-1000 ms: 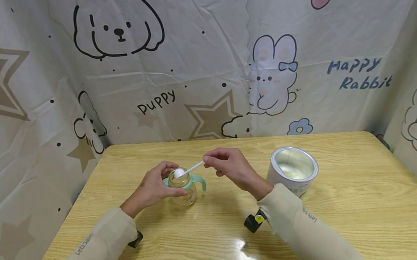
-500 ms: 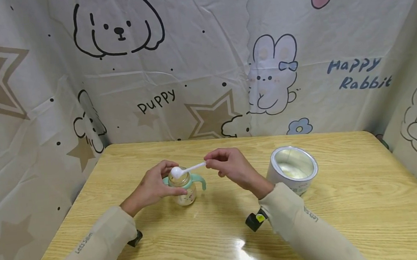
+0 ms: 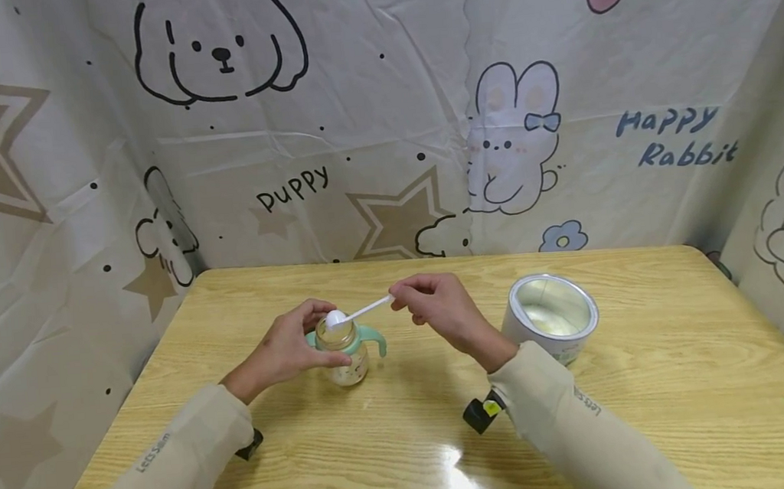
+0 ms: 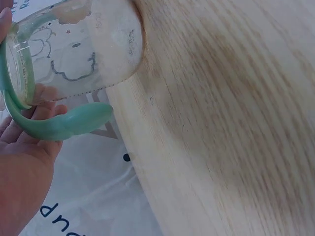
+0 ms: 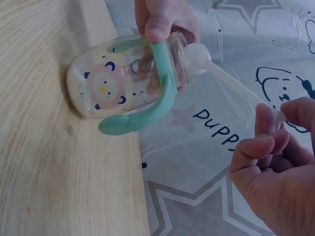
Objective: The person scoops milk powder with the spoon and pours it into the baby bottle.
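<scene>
A clear baby bottle [image 3: 349, 371] with a mint-green handle ring stands uncapped on the table, cartoon prints on its side. My left hand [image 3: 288, 346] grips it around the neck, thumb in front and fingers behind. Between thumb and fingertips, my right hand [image 3: 442, 310] pinches the end of a long-handled white scoop [image 3: 366, 309]. The bowl of that scoop is right at the bottle's mouth, its underside turned up in the head view. In the right wrist view the bottle [image 5: 106, 86] shows a pink bear print, and the scoop [image 5: 231, 78] meets its rim.
An open white can [image 3: 553, 320] with a silvery interior stands to the right, behind the right wrist; pale powder lies inside it. The wooden table [image 3: 394, 444] ends at a printed cloth backdrop [image 3: 382, 122].
The scoop's bowl rose a little off the bottle's mouth, then came back down to it. My right hand shifted slightly right. The left hand keeps its grip on the bottle.
</scene>
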{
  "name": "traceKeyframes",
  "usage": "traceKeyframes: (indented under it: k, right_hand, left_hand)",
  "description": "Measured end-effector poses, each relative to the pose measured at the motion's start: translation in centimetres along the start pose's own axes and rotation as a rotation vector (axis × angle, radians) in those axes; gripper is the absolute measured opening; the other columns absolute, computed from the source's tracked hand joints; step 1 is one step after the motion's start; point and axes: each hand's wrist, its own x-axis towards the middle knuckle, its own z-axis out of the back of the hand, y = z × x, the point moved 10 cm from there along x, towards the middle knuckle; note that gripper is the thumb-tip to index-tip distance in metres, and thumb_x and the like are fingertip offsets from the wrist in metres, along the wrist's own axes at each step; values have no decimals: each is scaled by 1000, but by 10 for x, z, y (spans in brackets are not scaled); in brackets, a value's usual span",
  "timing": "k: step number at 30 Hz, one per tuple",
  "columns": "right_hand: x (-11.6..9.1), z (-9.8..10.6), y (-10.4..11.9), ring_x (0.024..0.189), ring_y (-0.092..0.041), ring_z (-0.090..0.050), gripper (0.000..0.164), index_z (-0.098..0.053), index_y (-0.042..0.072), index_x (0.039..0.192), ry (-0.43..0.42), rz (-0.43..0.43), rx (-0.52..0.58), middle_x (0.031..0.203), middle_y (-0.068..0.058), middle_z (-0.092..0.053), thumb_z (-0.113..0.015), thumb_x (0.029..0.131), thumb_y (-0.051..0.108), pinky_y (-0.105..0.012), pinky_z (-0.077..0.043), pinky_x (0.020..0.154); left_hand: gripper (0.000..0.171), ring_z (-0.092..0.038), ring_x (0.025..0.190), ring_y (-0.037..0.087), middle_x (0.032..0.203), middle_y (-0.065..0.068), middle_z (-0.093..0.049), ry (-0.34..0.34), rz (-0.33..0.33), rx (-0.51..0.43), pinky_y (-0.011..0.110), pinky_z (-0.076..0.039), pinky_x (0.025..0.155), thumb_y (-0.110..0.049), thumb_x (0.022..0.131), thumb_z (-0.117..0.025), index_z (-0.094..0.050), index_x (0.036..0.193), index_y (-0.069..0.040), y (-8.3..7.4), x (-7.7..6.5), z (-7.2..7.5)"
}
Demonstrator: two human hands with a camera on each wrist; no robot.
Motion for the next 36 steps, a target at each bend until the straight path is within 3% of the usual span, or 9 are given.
traceKeyframes:
  k: [10, 17, 25, 36]
  right_hand:
    - [1, 15, 8, 58, -9, -46, 27, -69, -9, 100, -91, 32, 162, 70, -1, -66, -61, 101, 16, -20, -41, 54]
    - [-3, 31, 14, 56, -9, -47, 23, -67, 0, 82, -169, 42, 258, 65, -2, -65, -60, 100, 12, -19, -38, 51]
    - [-13, 51, 23, 57, -9, -49, 23, -63, 4, 78, -182, 34, 237, 67, -3, -64, -59, 100, 11, -20, -39, 51]
    - [-29, 83, 34, 53, -7, -45, 24, -65, 10, 78, -194, 48, 213, 66, 0, -65, -60, 101, 12, -18, -37, 47]
  left_hand:
    - [90, -52, 128, 38, 137, 18, -57, 33, -106, 39, 56, -41, 108, -23, 70, -93, -45, 142, 1, -16, 1, 2]
    - [92, -48, 133, 36, 142, 18, -53, 41, -132, -2, 54, -39, 110, -20, 71, -93, -42, 144, 2, -27, 6, 2]
    - [89, -49, 133, 34, 142, 21, -52, 58, -189, -62, 47, -39, 113, -10, 71, -92, -42, 143, 4, -47, 12, -1]
    - [92, -48, 134, 29, 144, 15, -52, 79, -190, -66, 52, -39, 111, -15, 70, -93, -42, 145, -1, -70, 21, -8]
